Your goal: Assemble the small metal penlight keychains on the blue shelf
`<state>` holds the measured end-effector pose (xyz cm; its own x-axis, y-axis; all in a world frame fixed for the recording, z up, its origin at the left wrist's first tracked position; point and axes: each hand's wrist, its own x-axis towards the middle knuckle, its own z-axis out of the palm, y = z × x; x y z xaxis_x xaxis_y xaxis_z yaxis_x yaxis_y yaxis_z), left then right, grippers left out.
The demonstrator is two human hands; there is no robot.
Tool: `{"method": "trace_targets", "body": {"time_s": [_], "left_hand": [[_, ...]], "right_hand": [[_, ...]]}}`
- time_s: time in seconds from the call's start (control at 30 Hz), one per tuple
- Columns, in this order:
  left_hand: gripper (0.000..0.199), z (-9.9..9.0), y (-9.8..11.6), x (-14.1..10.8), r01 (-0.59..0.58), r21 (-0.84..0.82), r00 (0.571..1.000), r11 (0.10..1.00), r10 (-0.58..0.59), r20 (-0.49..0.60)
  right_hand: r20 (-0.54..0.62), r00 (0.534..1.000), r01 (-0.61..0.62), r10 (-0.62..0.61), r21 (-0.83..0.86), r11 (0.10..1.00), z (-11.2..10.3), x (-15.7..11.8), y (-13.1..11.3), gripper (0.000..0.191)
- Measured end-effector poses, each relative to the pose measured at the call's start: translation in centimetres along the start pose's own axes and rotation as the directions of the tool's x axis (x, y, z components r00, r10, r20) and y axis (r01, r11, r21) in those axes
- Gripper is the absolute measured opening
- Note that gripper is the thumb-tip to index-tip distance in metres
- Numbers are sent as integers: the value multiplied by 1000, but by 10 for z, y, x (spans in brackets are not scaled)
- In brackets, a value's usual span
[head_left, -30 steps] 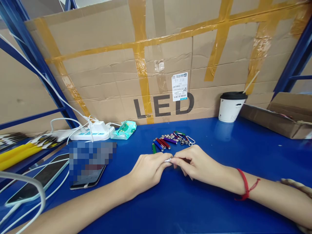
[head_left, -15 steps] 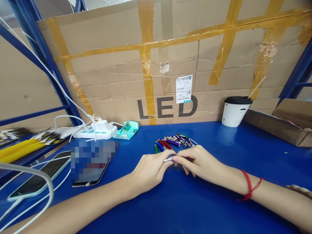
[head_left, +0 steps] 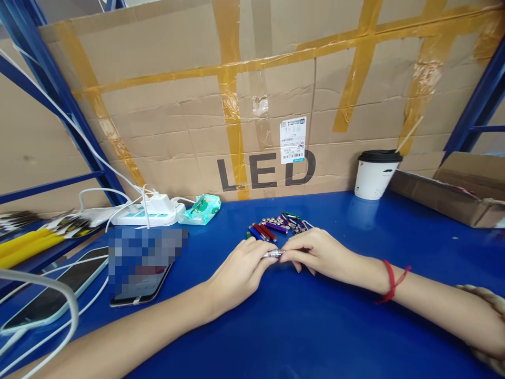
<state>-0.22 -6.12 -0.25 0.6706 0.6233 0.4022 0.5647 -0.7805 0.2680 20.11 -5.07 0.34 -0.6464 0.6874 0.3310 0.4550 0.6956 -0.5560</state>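
A small silver metal tube (head_left: 273,253) spans the short gap between my two hands, above the blue tabletop. My left hand (head_left: 240,268) is closed around its left part, so much of the tube is hidden in the fingers. At the tube's right end, the thumb and fingertips of my right hand (head_left: 315,251) are pinched together. Just beyond the hands lie several coloured metal tubes (head_left: 265,232) in red, blue, green and purple. Beside them are small silver round parts (head_left: 272,220) and coloured clips (head_left: 292,216), partly covered by my right hand.
A lidded paper cup (head_left: 374,176) with a straw stands at the back right, beside an open cardboard box (head_left: 445,202). On the left are phones (head_left: 59,289), white cables, a power strip (head_left: 165,215) and a green soft packet (head_left: 200,209). Cardboard (head_left: 177,121) walls the back.
My hands have drawn slightly apart, showing more of the silver tube between them. The whole view has shifted a little, moving the scene left and up.
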Motion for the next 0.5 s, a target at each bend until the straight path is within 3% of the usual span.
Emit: {"method": "trace_targets", "body": {"time_s": [0.2,0.5], "left_hand": [[24,-1,2,-2,-54,29,998,998,53,41],[27,0,-3,-5,-191,145,982,971,190,19]], "right_hand": [[30,1000,-3,2,48,999,0,-1,5,36],[85,992,-107,90,213,971,8,-4,-7,37]]}}
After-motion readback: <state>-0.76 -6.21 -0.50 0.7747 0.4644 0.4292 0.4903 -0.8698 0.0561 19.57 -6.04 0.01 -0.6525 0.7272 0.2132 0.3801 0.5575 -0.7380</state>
